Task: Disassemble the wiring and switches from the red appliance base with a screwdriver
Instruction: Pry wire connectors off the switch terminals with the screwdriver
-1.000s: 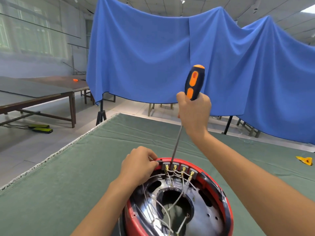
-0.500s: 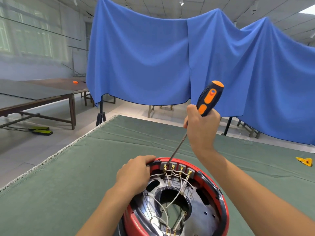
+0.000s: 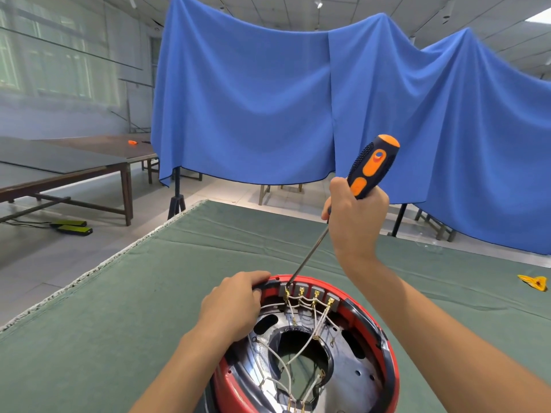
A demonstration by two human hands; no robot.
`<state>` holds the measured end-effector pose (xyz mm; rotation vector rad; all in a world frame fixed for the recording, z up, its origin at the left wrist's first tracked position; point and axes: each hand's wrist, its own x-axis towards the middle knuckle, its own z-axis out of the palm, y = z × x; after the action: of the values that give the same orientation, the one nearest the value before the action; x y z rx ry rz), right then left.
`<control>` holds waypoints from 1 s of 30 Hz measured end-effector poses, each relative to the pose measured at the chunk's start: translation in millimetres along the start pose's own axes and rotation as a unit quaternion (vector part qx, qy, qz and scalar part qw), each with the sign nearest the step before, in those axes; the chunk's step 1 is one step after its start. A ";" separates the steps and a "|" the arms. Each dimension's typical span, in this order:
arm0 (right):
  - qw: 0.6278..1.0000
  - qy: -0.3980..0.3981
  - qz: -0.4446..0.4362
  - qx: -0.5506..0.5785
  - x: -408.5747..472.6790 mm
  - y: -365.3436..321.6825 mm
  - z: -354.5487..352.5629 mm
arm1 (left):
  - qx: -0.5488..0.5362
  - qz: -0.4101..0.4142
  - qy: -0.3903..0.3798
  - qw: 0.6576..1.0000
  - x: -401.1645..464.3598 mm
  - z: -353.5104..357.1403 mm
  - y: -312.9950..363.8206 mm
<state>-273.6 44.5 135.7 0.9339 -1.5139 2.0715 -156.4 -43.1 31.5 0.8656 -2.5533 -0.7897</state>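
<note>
Bright, even daylight comes from the windows (image 3: 44, 55) at left and ceiling lights (image 3: 541, 16), shadows are soft, the metal plate (image 3: 351, 371) glints, and wide-angle distortion bends the slightly hazy edges.

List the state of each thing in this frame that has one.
Left hand: grips the base rim.
Right hand: grips the screwdriver handle.
Screwdriver: tilted, tip at the leftmost switch.
Red appliance base: open, on the table.
Wiring: still attached to switches.

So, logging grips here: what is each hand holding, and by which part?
Right hand grips the screwdriver by its handle; left hand grips the red base at its far rim.
</note>
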 end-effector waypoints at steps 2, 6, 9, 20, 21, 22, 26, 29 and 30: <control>1.000 -0.002 -0.007 -0.009 0.3 -0.2 1.7 | 0.001 0.001 -0.003 1.000 0.1 -0.4 0.3; 0.999 -0.027 -0.016 -0.031 2.9 0.6 12.8 | 0.012 0.007 -0.007 1.000 0.0 -1.6 0.2; 0.996 -0.049 -0.008 -0.076 13.4 5.7 26.1 | 0.013 0.010 -0.005 1.000 -1.5 -1.6 0.9; 0.954 -0.113 0.096 -0.261 42.0 36.9 71.9 | 0.000 0.014 0.003 1.000 -1.2 -0.2 -1.1; 0.949 -0.116 0.098 -0.277 42.0 37.8 73.7 | 0.002 0.014 0.000 1.000 -1.0 -0.1 -1.3; 0.944 -0.120 0.100 -0.290 42.1 38.4 75.1 | 0.004 0.013 0.000 1.000 -0.8 0.0 -1.2; 0.943 -0.140 0.131 -0.272 41.1 40.0 77.7 | 0.010 0.009 0.000 1.000 -0.3 0.2 -1.1; 0.946 -0.141 0.170 -0.239 41.2 39.1 75.7 | 0.001 0.008 -0.001 1.000 -0.5 0.4 -1.6; 0.948 -0.134 0.187 -0.219 41.3 38.6 74.6 | 0.001 0.007 -0.001 1.000 -0.6 0.4 -1.6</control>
<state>-307.3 -41.1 153.4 0.8231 -2.3300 1.7568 -155.4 -43.5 30.2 0.8470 -2.5585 -0.7853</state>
